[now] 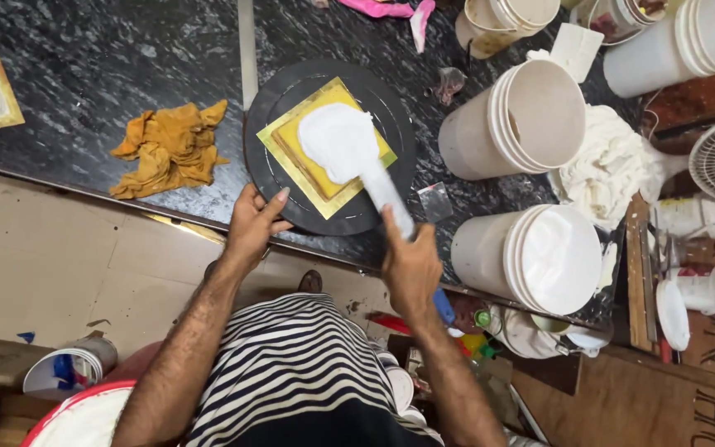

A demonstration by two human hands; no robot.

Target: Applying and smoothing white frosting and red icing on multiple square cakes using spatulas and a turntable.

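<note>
Black counter [126, 74] | L hand [251, 228] fingers on turntable [275, 178] | R hand [411, 266] fingers grasping spatula [391, 194] | buckets [523, 120] rt, rag [171, 149] lt

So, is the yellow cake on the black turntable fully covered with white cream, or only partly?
Only partly. White cream covers the middle of the yellow cake; its yellow edges show. The right hand holds the spatula on it.

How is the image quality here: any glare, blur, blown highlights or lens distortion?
Head view: even indoor light, soft shadows. The white cream on the yellow cake is blown out, with little surface detail. The spatula blade in the right hand looks slightly smeared. Wide-lens bending shows at the counter edge. The left hand is sharp.
</note>
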